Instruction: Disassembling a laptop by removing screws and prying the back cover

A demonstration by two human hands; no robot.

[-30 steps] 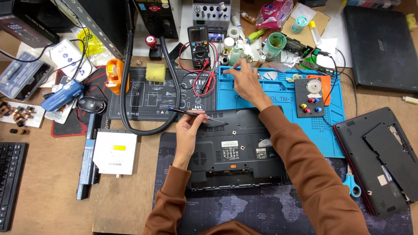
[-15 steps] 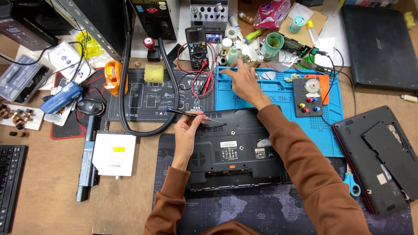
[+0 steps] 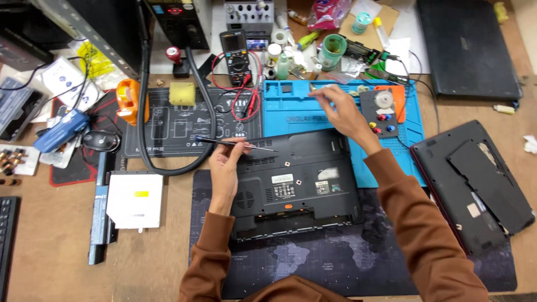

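Note:
A black laptop (image 3: pixel 296 184) lies upside down, partly on a dark desk mat (image 3: pixel 335 257) and partly on a blue repair mat (image 3: pixel 291 112). My left hand (image 3: pixel 225 170) rests at the laptop's left edge and grips a thin metal tool (image 3: pixel 246 145), which lies level with its tip over the laptop's rear corner. My right hand (image 3: pixel 342 109) reaches over the blue mat. Its fingertips are pinched together at the small compartments near the mat's top edge, and anything between them is too small to see.
A second black laptop base (image 3: pixel 475 179) lies at the right and a closed laptop (image 3: pixel 467 47) at the back right. A multimeter (image 3: pixel 235 50), bottles and a black hose (image 3: pixel 151 140) crowd the back. A white optical drive (image 3: pixel 134 200) and a long battery (image 3: pixel 99 212) lie at the left.
My right hand has shifted a little to the right along the top of the blue mat. My left hand and the tool stay put on the laptop.

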